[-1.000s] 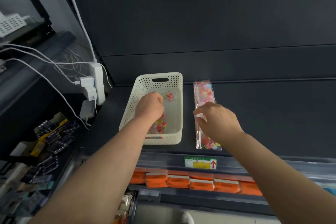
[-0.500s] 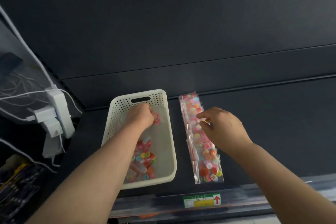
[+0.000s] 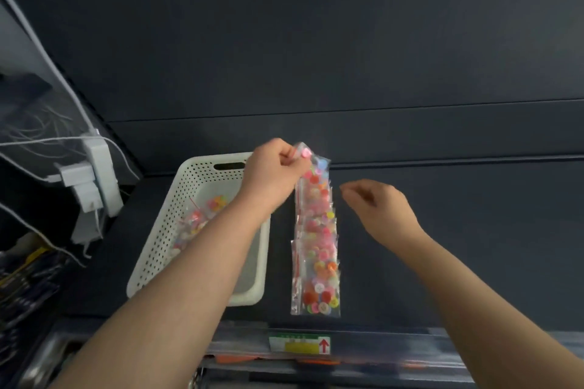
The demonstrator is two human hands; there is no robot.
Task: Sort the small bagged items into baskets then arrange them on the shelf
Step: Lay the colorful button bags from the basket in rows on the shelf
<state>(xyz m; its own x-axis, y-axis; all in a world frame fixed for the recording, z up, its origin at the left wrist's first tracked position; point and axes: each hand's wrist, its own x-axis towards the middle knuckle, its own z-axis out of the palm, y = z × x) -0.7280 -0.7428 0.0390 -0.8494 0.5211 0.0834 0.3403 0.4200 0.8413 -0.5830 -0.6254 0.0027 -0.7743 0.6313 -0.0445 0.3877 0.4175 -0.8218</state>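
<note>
The left hand (image 3: 271, 174) is pinching a small bag (image 3: 305, 155) with its fingers and thumb. The bag is clear, thin and shiny, and it is holding little round buttons in pink, red and yellow. It is sitting at the far end of a row of bags (image 3: 317, 262) just like it. The row is lying flat on the dark, smooth shelf (image 3: 458, 246), running from far to near.

The right hand (image 3: 382, 208) is hanging just to the right of the row. Its fingers are bending loosely and are holding nothing.

A white basket (image 3: 177, 208) is standing just to the left of the row. It is plastic, shaped like a box, with many small holes in its walls. More button bags (image 3: 205, 215) are lying inside it. The left arm is reaching over the basket.

A white power strip (image 3: 98, 174) with thin cords is hanging on the far left. A green and yellow label (image 3: 299, 343) with a red arrow is sticking to the near edge of the shelf.
</note>
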